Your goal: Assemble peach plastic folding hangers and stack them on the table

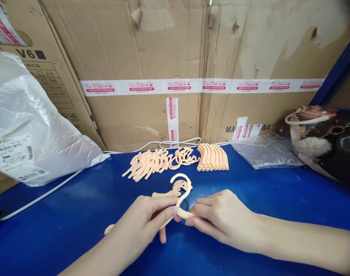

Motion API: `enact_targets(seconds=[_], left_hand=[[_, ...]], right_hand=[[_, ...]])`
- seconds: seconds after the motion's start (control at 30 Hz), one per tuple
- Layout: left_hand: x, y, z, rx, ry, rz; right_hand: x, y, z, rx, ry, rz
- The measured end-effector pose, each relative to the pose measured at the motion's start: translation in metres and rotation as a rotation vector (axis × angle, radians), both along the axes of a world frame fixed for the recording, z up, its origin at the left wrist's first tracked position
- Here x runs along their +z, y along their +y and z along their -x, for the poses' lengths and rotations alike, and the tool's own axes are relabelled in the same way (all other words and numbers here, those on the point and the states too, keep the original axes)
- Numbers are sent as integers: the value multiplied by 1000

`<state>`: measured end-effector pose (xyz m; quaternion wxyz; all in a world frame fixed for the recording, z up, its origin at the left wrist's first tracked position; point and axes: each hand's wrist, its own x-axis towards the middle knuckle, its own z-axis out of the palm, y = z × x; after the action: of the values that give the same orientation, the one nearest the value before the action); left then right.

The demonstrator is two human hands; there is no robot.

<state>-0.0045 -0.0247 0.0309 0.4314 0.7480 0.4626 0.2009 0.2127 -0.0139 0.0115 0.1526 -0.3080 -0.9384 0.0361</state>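
A cream-coloured clothes hanger (187, 188) with a curved hook is held above the blue table between both hands. My left hand (143, 216) pinches it between thumb and fingers at the base of the hook. Part of the hanger shows below and left of that hand, where a rounded end sticks out. My right hand (223, 218) has its fingers closed round the short right arm and hides most of it. Just behind the hook, other cream hanger pieces (160, 194) lie on the table, partly covered by the left hand.
At the back lie a loose pile of curved arms (149, 163), several small hooks (181, 158) and neatly stacked arms (213, 157). A white parcel bag (42, 126) stands left. A clear plastic bag (267, 153) and a brown bottle (316, 117) are right. Cardboard (134, 50) walls the back.
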Motion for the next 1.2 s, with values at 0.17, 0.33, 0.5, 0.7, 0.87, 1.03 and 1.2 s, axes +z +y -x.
enact_targets(seconds=[0.17,0.33,0.5,0.7,0.87,1.03,1.2], left_hand=[[-3,-7,1,-40,234,-446],[-8,-7,4,-61,360,-654],[-8,-10,5,-52,372,-734],[-11,-12,4,-58,253,-762],[-15,-13,4,-84,199,-913],[-20,-13,1,-196,290,-988],[-25,-11,-5,-256,365,-1115]], right_hand=[[2,13,-3,92,104,8],[4,17,-2,38,258,-103],[6,13,-3,-21,361,-237],[5,8,-3,15,401,-258],[8,3,1,101,363,-122],[15,6,-1,-19,383,76],[9,22,-7,-150,230,29]])
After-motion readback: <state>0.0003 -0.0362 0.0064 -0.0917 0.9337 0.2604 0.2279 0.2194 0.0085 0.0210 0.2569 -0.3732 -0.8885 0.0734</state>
